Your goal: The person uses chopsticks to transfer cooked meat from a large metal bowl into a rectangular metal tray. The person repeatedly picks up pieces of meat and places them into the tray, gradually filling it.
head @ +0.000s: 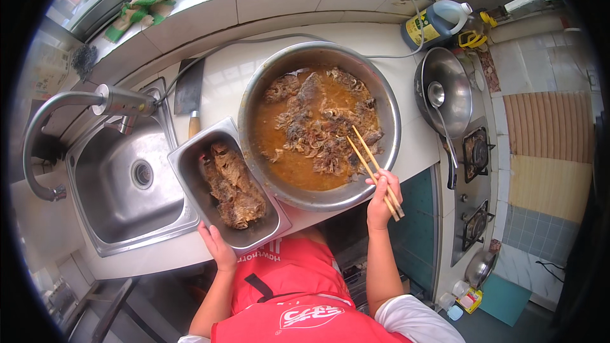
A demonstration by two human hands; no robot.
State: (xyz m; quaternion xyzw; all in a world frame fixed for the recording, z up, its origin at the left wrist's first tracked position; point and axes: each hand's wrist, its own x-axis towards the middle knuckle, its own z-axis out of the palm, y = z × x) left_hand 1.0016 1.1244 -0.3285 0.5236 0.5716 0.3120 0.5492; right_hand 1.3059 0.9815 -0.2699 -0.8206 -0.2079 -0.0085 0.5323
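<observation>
In the head view, my right hand (385,197) holds a pair of wooden chopsticks (374,164), whose tips reach into the food in a large round steel basin (318,202). Brown sauce (281,171) and pieces of cooked meat or fish (310,105) fill much of the basin. My left hand (218,246) rests at the near left edge of a rectangular steel pan (281,224), its fingers against the rim. Browned cooked pieces, apparently fish (236,186), lie inside this pan, which stands tilted at an angle against the basin's left side.
A steel sink (119,152) with a faucet (62,100) is at the left. Behind the pan lies a cleaver (188,88). A wok (448,90) holding a ladle (436,95) stands at the right, beside a gas stove (469,200). A cable (267,37) runs behind the basin.
</observation>
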